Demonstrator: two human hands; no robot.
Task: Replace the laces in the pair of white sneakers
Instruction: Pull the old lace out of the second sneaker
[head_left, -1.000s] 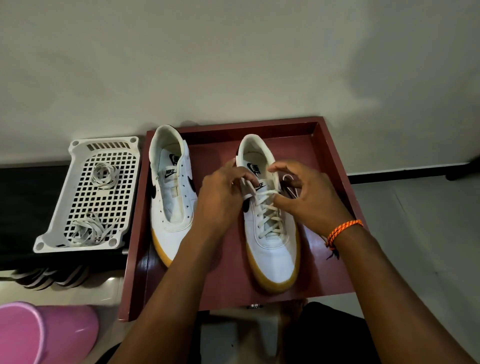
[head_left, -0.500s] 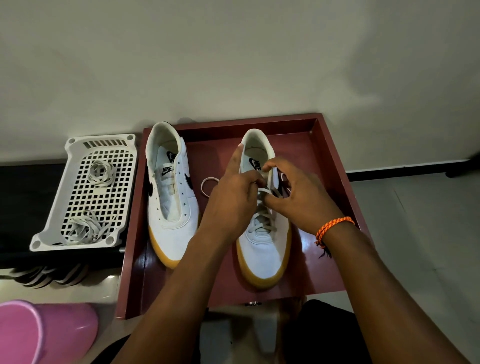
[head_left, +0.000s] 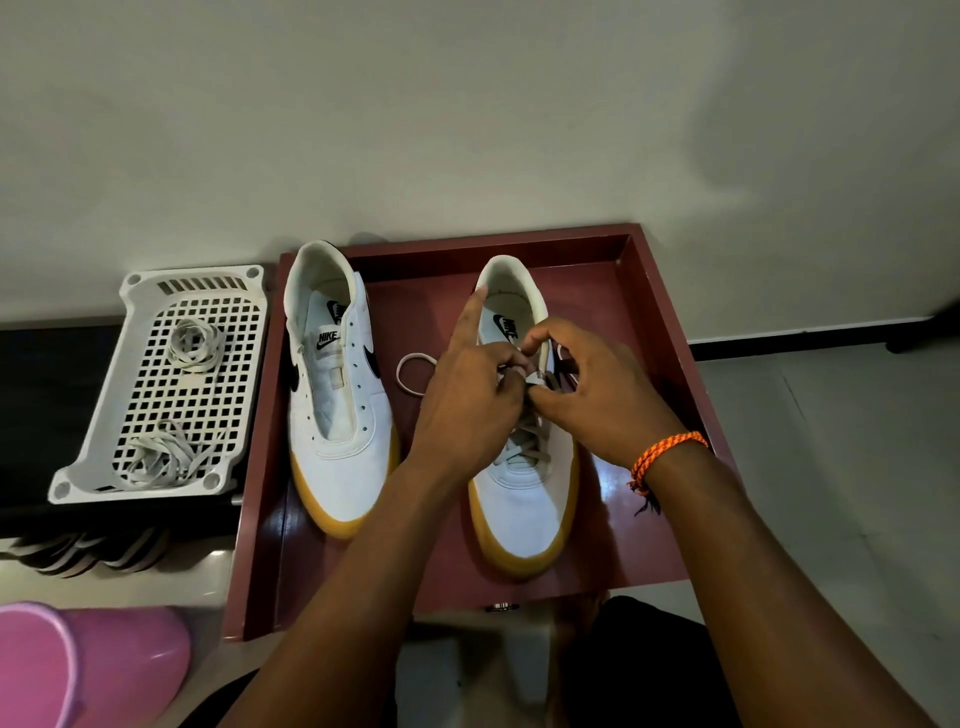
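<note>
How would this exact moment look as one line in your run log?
step: lacing right sneaker | left hand, right hand: pinching lace at top eyelets | left sneaker: unlaced | both in red tray

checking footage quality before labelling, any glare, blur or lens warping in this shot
Head view: wide-angle warping bends the maroon tray edges and the wall line; a soft glare patch sits on the tray floor right of the right sneaker; both hands are sharp enough, but shade where they pinch the lace hides detail there; the white basket is evenly lit.

Home floor: sandals (head_left: 88, 551), pink bucket (head_left: 78, 670).
</note>
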